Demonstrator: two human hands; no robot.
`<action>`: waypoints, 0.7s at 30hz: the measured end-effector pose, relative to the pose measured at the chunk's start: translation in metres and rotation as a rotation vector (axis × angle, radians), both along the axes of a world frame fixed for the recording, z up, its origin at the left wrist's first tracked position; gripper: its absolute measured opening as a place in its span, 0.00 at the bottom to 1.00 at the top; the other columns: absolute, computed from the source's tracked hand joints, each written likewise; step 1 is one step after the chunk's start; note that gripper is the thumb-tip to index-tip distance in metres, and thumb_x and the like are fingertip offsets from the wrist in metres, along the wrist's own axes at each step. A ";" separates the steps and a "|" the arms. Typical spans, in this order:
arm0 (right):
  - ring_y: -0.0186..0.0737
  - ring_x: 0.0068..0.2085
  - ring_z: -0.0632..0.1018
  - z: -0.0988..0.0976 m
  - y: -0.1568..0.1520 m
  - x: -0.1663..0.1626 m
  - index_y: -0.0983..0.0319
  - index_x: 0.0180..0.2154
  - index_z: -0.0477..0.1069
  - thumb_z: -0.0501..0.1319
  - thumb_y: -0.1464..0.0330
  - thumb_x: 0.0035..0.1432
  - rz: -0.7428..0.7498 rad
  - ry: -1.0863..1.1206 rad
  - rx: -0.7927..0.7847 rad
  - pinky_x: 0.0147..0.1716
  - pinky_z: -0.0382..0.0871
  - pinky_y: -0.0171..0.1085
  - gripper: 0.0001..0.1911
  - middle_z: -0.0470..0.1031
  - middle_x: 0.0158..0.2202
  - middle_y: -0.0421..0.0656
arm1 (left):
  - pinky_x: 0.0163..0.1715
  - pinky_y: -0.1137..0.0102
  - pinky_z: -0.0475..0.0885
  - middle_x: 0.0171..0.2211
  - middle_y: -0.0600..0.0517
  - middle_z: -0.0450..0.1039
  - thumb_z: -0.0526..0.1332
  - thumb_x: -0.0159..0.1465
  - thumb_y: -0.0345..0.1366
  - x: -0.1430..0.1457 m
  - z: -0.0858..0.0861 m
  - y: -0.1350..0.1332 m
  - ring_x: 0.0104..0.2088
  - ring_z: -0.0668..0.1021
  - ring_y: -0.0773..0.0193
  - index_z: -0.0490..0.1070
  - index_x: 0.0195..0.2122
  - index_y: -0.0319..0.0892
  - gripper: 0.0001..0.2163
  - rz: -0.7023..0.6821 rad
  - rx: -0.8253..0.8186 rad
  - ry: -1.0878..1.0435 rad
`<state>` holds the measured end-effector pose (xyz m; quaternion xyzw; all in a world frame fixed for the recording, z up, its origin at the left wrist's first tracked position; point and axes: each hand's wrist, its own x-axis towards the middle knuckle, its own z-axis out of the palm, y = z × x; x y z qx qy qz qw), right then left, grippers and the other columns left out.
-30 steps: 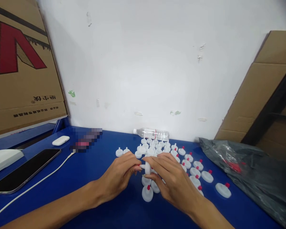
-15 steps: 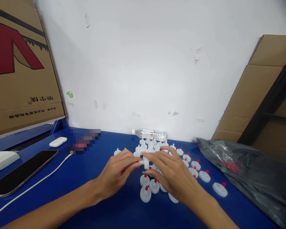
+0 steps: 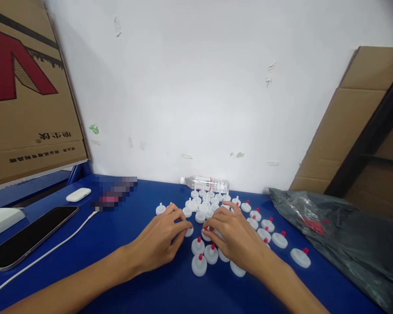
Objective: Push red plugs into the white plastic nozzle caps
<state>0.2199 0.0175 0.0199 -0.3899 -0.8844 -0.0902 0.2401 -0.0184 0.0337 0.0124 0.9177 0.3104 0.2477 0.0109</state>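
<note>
My left hand [image 3: 165,233] is closed, thumb and fingers curled together, with its fingertips against or just above a white spouted cap [image 3: 189,232]. Whether it grips that cap or something smaller is hidden. To its right, my right hand [image 3: 236,231] has its thumb and fingertips around a white cap with a red tip [image 3: 206,235], low over the table. Between and behind the hands stand many round white caps with bare spouts [image 3: 201,216]. Nearer and to the right are several red-tipped caps [image 3: 199,266], spouts upward.
A clear plastic bottle [image 3: 205,183] lies along the wall behind the caps. On the left of the blue table [image 3: 124,290] are a phone [image 3: 29,237], a white cable [image 3: 52,250] and a small white case [image 3: 79,194]. A grey plastic bag [image 3: 353,244] with red pieces lies right.
My hands, earlier together on one white cap with red pieces showing in my left hand, have moved apart. My right hand has lowered toward the table, now at a red-tipped cap.
</note>
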 end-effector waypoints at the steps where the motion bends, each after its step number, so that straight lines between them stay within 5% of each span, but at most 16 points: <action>1: 0.39 0.39 0.77 -0.001 0.001 0.000 0.57 0.38 0.76 0.62 0.70 0.66 0.002 0.008 -0.001 0.62 0.55 0.52 0.05 0.79 0.32 0.37 | 0.37 0.65 0.69 0.40 0.48 0.72 0.53 0.70 0.26 0.000 -0.001 0.000 0.42 0.70 0.57 0.74 0.48 0.44 0.13 -0.005 -0.014 0.017; 11: 0.41 0.43 0.78 0.003 0.000 0.002 0.55 0.45 0.75 0.54 0.66 0.72 -0.056 0.044 -0.013 0.61 0.55 0.52 0.11 0.81 0.37 0.38 | 0.45 0.63 0.71 0.44 0.47 0.73 0.52 0.72 0.28 0.000 -0.004 0.004 0.45 0.71 0.56 0.69 0.56 0.43 0.15 0.066 0.044 -0.050; 16: 0.42 0.40 0.79 0.007 -0.002 0.004 0.55 0.42 0.76 0.49 0.65 0.74 -0.093 -0.002 -0.080 0.60 0.55 0.54 0.17 0.81 0.35 0.38 | 0.45 0.57 0.69 0.49 0.40 0.72 0.51 0.68 0.23 -0.012 0.004 0.019 0.49 0.70 0.48 0.73 0.53 0.37 0.17 0.384 0.276 0.068; 21: 0.41 0.38 0.79 0.010 -0.003 0.005 0.56 0.42 0.76 0.46 0.63 0.75 -0.122 -0.013 -0.109 0.61 0.55 0.54 0.19 0.79 0.32 0.39 | 0.43 0.55 0.66 0.50 0.36 0.73 0.52 0.71 0.28 -0.020 0.009 0.030 0.49 0.71 0.42 0.73 0.55 0.36 0.15 0.627 0.264 0.363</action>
